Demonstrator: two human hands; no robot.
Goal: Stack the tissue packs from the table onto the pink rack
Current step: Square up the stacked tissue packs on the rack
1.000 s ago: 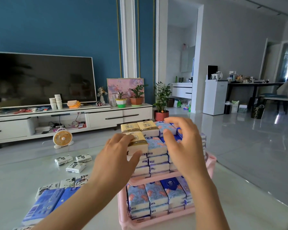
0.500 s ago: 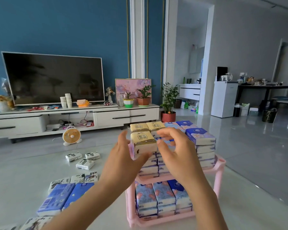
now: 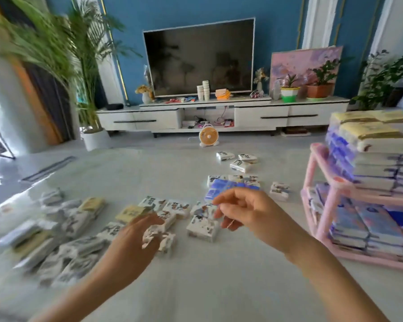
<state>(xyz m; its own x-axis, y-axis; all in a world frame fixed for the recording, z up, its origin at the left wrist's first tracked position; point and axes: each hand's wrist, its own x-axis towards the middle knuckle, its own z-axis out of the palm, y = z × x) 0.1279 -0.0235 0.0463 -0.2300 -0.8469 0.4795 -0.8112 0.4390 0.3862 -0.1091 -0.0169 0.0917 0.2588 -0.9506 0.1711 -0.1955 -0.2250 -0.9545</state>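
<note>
The pink rack (image 3: 319, 182) stands at the right edge, both shelves packed with tissue packs, yellow packs (image 3: 368, 130) on top. Many loose tissue packs lie on the pale table: white patterned ones (image 3: 203, 225) in the middle, a blurred heap (image 3: 56, 231) at the left, a yellow pack (image 3: 130, 211) and blue packs (image 3: 221, 187) behind. My left hand (image 3: 135, 247) hovers over the middle packs, fingers extended, holding nothing. My right hand (image 3: 249, 210) hangs above a white pack with loosely curled fingers, empty.
Three small white packs (image 3: 237, 160) lie farther back on the table (image 3: 196, 275). Beyond it a small orange fan (image 3: 208, 137) sits on the floor before the white TV cabinet (image 3: 219, 115). A tall potted palm (image 3: 89, 94) stands at the left.
Both hands have let go of the yellow pack on the rack's top and moved left and down over the loose packs. The view has swung left, leaving the rack at the right edge.
</note>
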